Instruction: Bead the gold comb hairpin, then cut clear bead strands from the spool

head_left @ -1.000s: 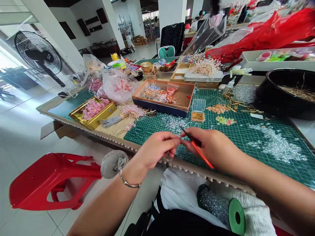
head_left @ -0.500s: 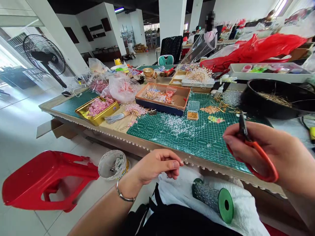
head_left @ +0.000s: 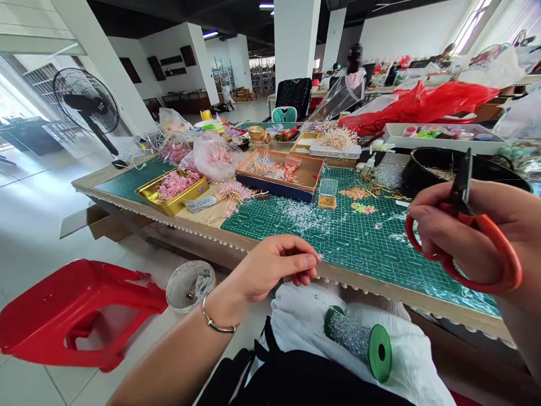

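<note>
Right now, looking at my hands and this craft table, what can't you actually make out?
- Head view: whatever the left hand pinches at its fingertips is too small to identify.
- The scissors in the right hand: the blades' join is hidden by the fingers.
- The black bowl: contents partly blocked by the right hand.
- The right forearm is cut off by the frame edge.
- A distant person's face is blurred.

Red scissors (head_left: 473, 237) in right hand (head_left: 477, 237)

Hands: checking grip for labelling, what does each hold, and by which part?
Right hand grips orange-handled scissors through the loops. Left hand pinches something tiny, unidentifiable.
</note>
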`<state>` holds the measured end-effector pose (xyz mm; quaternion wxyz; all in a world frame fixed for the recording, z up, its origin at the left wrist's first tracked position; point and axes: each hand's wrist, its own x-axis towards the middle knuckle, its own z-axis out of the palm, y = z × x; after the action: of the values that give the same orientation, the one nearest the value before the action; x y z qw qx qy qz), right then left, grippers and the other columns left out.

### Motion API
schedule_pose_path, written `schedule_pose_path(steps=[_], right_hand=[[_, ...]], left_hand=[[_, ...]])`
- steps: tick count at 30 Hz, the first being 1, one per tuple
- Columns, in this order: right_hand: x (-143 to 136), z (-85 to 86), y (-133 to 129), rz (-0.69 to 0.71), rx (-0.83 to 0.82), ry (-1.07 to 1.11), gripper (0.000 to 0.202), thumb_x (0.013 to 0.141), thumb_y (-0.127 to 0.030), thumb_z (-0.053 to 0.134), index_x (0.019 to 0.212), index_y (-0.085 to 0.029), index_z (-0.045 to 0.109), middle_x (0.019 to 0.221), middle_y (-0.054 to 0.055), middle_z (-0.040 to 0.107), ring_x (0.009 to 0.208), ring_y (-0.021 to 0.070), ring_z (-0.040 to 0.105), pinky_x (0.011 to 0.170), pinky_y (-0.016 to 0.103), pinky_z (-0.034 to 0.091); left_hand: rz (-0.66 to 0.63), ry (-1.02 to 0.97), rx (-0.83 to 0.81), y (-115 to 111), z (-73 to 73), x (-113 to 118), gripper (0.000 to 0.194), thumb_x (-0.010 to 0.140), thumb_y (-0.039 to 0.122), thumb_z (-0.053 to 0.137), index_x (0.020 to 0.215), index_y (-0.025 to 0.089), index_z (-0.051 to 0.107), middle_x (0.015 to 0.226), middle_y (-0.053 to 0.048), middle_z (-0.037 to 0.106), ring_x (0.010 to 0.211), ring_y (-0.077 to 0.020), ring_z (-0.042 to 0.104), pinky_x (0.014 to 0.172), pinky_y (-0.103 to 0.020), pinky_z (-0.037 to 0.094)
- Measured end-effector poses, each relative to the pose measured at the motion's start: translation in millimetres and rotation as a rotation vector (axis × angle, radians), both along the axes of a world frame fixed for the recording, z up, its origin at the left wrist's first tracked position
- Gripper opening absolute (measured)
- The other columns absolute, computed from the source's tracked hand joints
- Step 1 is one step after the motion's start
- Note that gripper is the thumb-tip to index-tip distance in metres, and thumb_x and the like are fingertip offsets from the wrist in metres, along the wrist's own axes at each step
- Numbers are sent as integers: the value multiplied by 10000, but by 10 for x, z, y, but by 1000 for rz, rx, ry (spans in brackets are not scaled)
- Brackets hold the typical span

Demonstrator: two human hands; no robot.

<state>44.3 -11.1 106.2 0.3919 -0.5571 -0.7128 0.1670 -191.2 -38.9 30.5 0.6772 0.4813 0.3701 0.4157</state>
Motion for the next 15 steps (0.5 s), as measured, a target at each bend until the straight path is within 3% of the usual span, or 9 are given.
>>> schedule_pose_path(steps=[2,4,6,9,12,15], right_hand=[[30,-47,-19,-31,-17,-23,253,804,-540,529,775,-289,543,539,5,532,455,154,497,396,291,360],[117,-264,-44,4,-68,-108,274,825,-558,489,819,-288,535,558,12,551,449,159,491,406,304,374],[257,-662,-105,143,-158,-257,279,846,-546,464,890,-274,512,634,24,593,505,177,534,481,330,438],[515,-1461,-298,328,-212,-531,408,795,-564,550,1010,-223,488,866,82,642,738,251,630,649,387,498],[723,-2187,-545,326,-205,-579,542,714,-590,619,1034,-165,516,1010,174,613,922,324,617,796,457,492],[809,-2621,-737,293,-226,-549,677,641,-588,668,1124,-146,495,1122,213,577,1069,384,556,865,508,465]], left_hand=[[28,-7,-2,-7,6,3,94,804,232,666,840,145,656,700,-15,643,593,-81,591,568,-206,469],[72,-7,-6,-17,-15,-17,95,805,234,664,835,145,649,695,-10,639,590,-82,588,572,-210,470],[130,-10,3,-29,-59,-59,92,811,233,656,832,144,642,683,-4,629,592,-85,584,567,-209,467],[206,-23,27,-48,-146,-149,80,822,223,641,836,144,639,675,-1,614,601,-89,579,547,-197,452],[268,-35,42,-66,-217,-230,61,826,210,632,836,149,637,691,-1,609,602,-87,567,540,-195,443],[310,-54,61,-83,-244,-272,44,823,193,631,836,152,638,695,-1,601,602,-88,556,536,-200,438]])
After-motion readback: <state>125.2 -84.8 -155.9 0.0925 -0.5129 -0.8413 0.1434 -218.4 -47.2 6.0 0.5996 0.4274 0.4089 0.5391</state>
